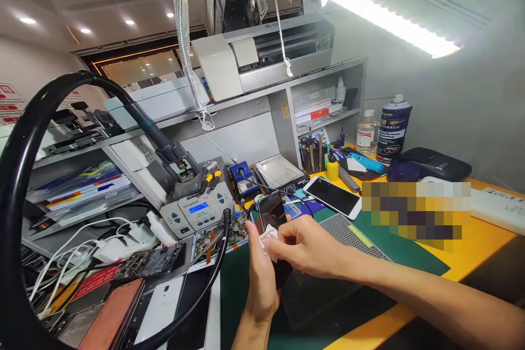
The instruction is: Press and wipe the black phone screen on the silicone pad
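My left hand (262,281) is wrapped round the edge of a dark smartphone (272,209), which is held tilted above the green mat (410,260). Pinched in the fingers of my right hand (307,246) is a crumpled white tissue (268,234), lying against the phone's edge beside my left thumb. The phone's lower part is mostly hidden behind both hands. Just beyond my hands, a white-framed phone (333,197) lies face up, and a grey perforated sheet (348,235) rests on the mat.
A blue-display soldering station (200,208) and opened boards stand left of the mat. A black arm (16,202) loops across the left foreground. Several phones and white cables (61,262) crowd the left. A spray can (394,128) and clear bottle (368,132) stand back right. A lamp (389,19) hangs above.
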Available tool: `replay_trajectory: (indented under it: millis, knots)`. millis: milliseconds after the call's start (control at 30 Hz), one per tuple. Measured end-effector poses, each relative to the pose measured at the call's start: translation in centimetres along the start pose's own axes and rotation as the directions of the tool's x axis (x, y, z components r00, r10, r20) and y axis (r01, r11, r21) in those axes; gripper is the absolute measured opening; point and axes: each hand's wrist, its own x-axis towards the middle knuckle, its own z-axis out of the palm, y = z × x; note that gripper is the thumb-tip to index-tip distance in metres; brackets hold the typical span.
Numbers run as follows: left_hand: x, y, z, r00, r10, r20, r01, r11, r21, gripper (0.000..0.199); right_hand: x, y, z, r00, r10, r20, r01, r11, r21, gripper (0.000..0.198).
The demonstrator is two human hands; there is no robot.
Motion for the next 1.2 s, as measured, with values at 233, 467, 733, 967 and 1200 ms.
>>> replay_trajectory:
  millis: [233,467,733,967,1200]
  knots:
    - [0.3,-0.6,-0.3,0.998,0.055,-0.024,-0.052,0.994,0.093,0.052,0.2,-0.3,-0.9,0.997,-0.065,-0.035,0.070,0.983,0.168,0.046]
    - [-0.2,2.8,1.2,0.990,-0.126,-0.060,0.120,0.987,-0.103,0.061,1.1,1.8,-4.8,0.892,0.053,-0.450,0.119,0.930,0.346,0.045]
    - [-0.4,4.1,0.4,0.985,0.129,-0.116,-0.132,0.991,-0.016,0.066,1.5,2.7,-3.7,0.938,0.112,-0.329,0.041,0.904,0.425,0.031]
    - [-0.9,3.4,0.4,0.946,0.286,-0.150,-0.274,0.957,0.095,0.070,1.0,2.6,-2.4,0.968,0.130,-0.217,-0.032,0.913,0.408,0.031]
    - [-1.1,3.1,0.0,0.872,0.457,-0.172,-0.445,0.889,0.104,0.087,0.8,2.0,-2.8,0.965,0.144,-0.221,-0.037,0.904,0.426,0.031]
